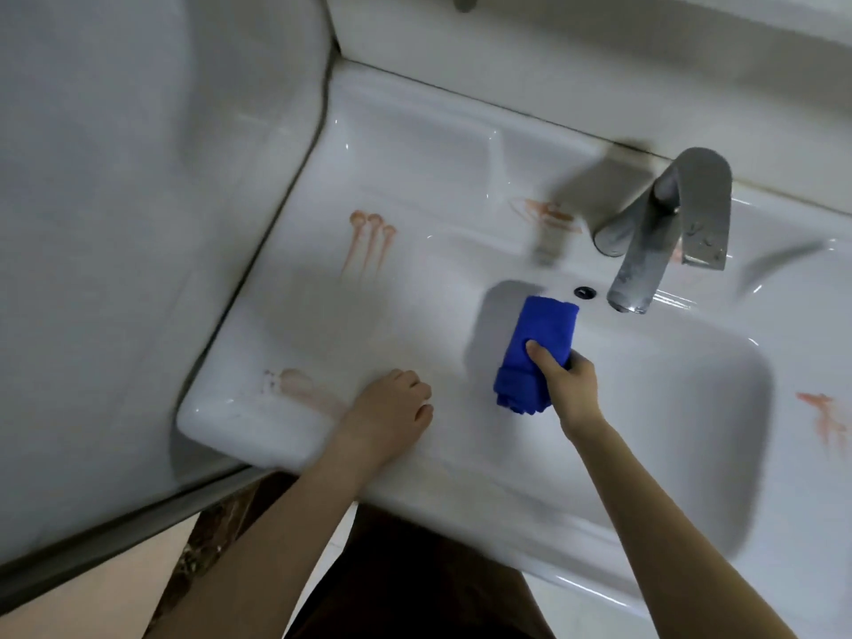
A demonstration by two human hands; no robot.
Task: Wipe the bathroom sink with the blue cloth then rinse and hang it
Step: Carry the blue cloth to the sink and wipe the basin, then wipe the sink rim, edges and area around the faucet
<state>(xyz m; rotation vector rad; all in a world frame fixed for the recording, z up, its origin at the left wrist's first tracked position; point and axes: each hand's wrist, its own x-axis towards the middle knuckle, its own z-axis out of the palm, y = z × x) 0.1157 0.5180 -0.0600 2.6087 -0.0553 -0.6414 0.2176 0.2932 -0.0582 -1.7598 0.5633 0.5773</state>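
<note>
A white bathroom sink (415, 288) fills the middle of the view, with reddish-orange stains on its flat rim. My right hand (569, 385) is closed around a folded blue cloth (535, 343), held over the left edge of the basin (654, 389). The cloth's far end points toward the overflow hole (584, 292). My left hand (392, 408) rests on the sink's front left rim, fingers curled, holding nothing. A grey metal faucet (664, 232) arches over the basin's back edge, to the right of the cloth.
Stains sit at the left rim (369, 242), the front left corner (295, 385), beside the faucet (548, 214) and on the right rim (825, 417). A white wall (115, 223) stands left of the sink. A metal strip (115, 523) runs below it.
</note>
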